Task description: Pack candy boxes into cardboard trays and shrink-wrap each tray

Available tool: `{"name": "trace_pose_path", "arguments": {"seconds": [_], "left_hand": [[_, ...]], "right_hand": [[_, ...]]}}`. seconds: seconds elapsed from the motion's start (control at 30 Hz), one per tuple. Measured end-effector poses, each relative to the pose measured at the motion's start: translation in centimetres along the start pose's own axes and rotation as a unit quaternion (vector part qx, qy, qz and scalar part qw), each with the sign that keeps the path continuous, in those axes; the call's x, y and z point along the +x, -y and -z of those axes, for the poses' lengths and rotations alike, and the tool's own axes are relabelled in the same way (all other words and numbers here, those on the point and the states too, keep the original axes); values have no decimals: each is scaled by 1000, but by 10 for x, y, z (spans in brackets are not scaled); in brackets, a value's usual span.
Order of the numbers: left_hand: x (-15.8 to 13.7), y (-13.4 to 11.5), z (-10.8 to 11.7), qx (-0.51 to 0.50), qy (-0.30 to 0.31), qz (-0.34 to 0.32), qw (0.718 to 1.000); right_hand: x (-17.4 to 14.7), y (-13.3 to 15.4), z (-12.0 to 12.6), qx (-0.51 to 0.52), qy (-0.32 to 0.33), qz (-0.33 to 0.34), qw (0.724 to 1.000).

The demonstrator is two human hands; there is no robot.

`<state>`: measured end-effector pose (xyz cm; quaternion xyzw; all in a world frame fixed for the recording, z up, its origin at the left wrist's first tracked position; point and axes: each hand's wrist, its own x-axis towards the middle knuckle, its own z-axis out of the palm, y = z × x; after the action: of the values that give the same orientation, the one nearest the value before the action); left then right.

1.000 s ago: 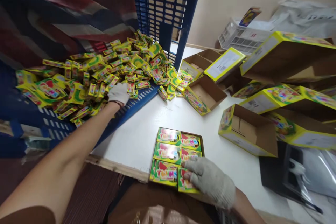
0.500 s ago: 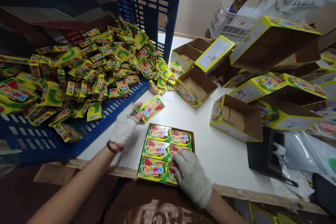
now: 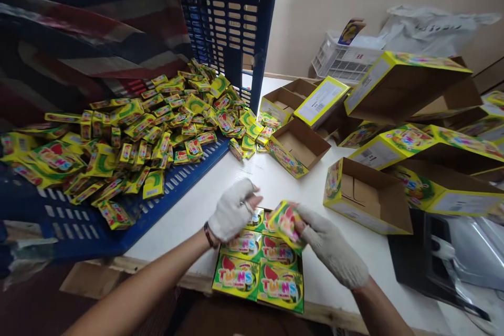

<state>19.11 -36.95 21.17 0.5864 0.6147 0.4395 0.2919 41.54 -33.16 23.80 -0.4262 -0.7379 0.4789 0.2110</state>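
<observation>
My right hand (image 3: 331,244), in a pale knit glove with bare fingertips, grips a small yellow-green TWINS candy box (image 3: 286,223). That box is tilted and a little blurred over the far right part of an open display carton (image 3: 301,294). Inside the carton lie several matching candy boxes in two columns, lettering up. My left hand (image 3: 232,211), gloved likewise, hovers over the carton's far left corner. Its thumb and forefinger point right, slightly apart, with nothing visible between them. Part of the far row is hidden under both hands.
On the left a blue plastic crate (image 3: 260,21) lies on its side, a heap of candy boxes (image 3: 157,121) spilling out. Several empty cartons (image 3: 366,194) are stacked at right. A black tape dispenser (image 3: 417,257) and white basket (image 3: 342,60) are beyond them.
The candy box has passed from my left hand to my right. My left hand moved right, toward the carton; my right hand rose off the packed boxes. The view has shifted slightly.
</observation>
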Motion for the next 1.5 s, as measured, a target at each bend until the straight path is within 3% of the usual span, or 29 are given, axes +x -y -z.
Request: {"name": "trace_pose_path", "arguments": {"seconds": [0.07, 0.13, 0.3, 0.43, 0.57, 0.63, 0.7, 0.77, 0.87, 0.93, 1.0, 1.1, 1.2, 1.37, 1.5], "left_hand": [[34, 18, 14, 136, -47, -6, 990], [69, 37, 24, 230, -36, -8, 973], [124, 69, 27, 255, 24, -3, 967], [136, 66, 30, 244, 8, 34, 969], [115, 33, 22, 181, -20, 72, 981], [89, 8, 9, 69, 19, 84, 994], [58, -14, -5, -120, 100, 96, 983], [31, -24, -12, -190, 123, 92, 970], [5, -10, -5, -108, 45, 53, 992], [-8, 12, 5, -7, -3, 17, 1000], [-20, 35, 9, 75, -8, -15, 997], [-41, 56, 2, 104, 10, -31, 994], [-56, 59, -11, 104, -16, -32, 994], [-51, 57, -14, 164, -25, -30, 986], [-34, 54, -14, 314, -4, -126, 941]], "right_hand": [[-2, -10, 0, -93, 86, 39, 991], [-7, -20, -13, -199, 106, 79, 971], [-25, -35, -58, -330, -40, 150, 931], [-26, -46, -58, -305, -32, 176, 936], [-8, -49, -41, -149, -135, 152, 968], [7, -38, -33, -43, -183, 101, 977], [23, -22, -22, 27, -164, 56, 985], [35, -7, -9, 37, -97, 26, 994], [42, -3, 6, -44, 15, 12, 999], [42, -14, 6, -130, 42, 23, 990], [38, -30, -5, -202, 25, 54, 978], [30, -46, -30, -258, -29, 122, 958], [22, -43, -46, -302, -34, 143, 942], [22, -18, -45, -404, 35, 86, 910], [29, -17, -48, -423, 34, 79, 902]]}}
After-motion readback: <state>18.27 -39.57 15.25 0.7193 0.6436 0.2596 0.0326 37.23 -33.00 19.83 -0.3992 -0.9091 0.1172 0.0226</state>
